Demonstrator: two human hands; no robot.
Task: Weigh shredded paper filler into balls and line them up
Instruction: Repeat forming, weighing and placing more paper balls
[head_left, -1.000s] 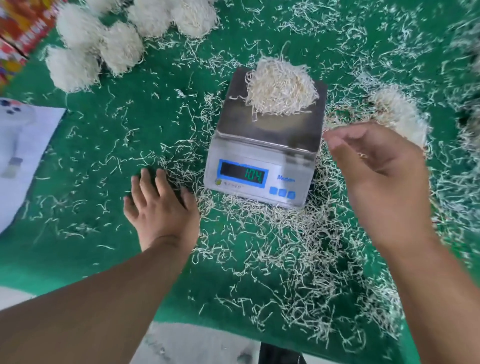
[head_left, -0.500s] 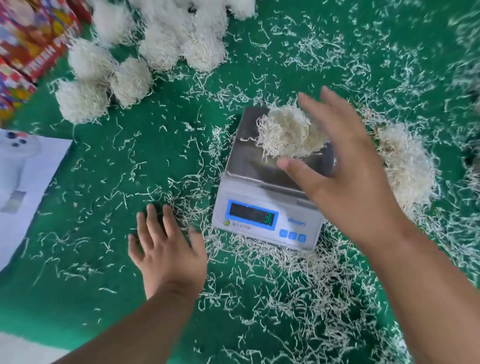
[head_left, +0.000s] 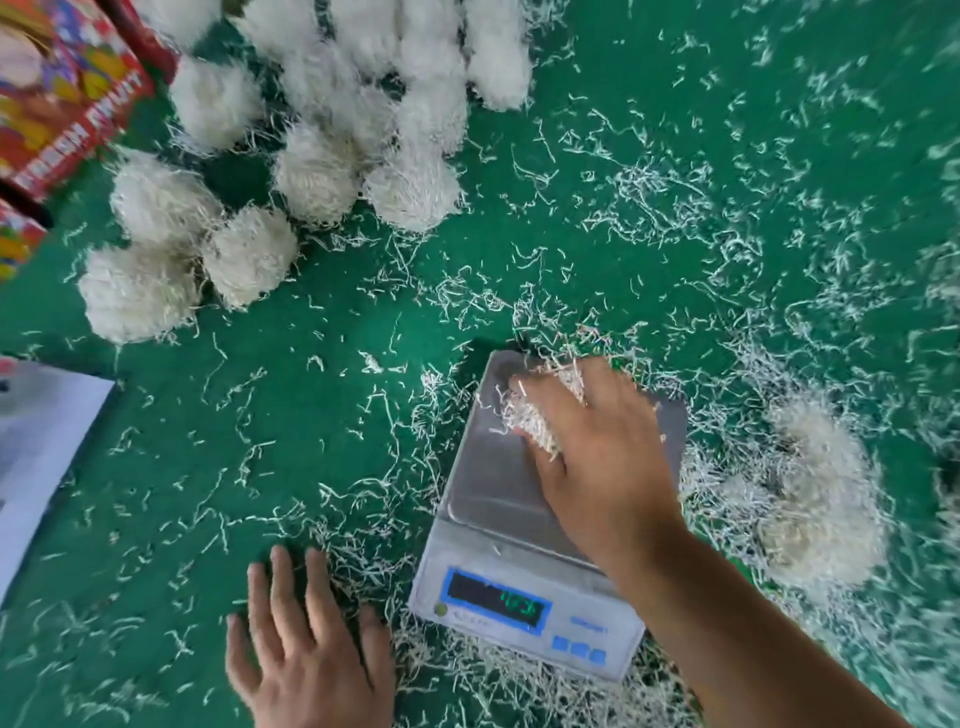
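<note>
Fingers (head_left: 540, 400) of right hand (head_left: 597, 457) curl over paper wad (head_left: 535, 421) on scale (head_left: 524, 519) pan, center. Left hand (head_left: 306, 654) flat on counter (head_left: 675, 156), 7 o'clock. Finished balls (head_left: 311, 171) at 11 o'clock. Wad looks light, springy, sheds strands; cup it from all sides.

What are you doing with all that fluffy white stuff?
A person is weighing shredded paper and making it into balls. The right hand is gripping a clump of paper on the metal tray of a small scale. The left hand rests flat on the green table beside the scale. Finished balls sit bunched together at the far left, and a loose pile of paper waits to the right. Stray shreds lie everywhere.
</note>
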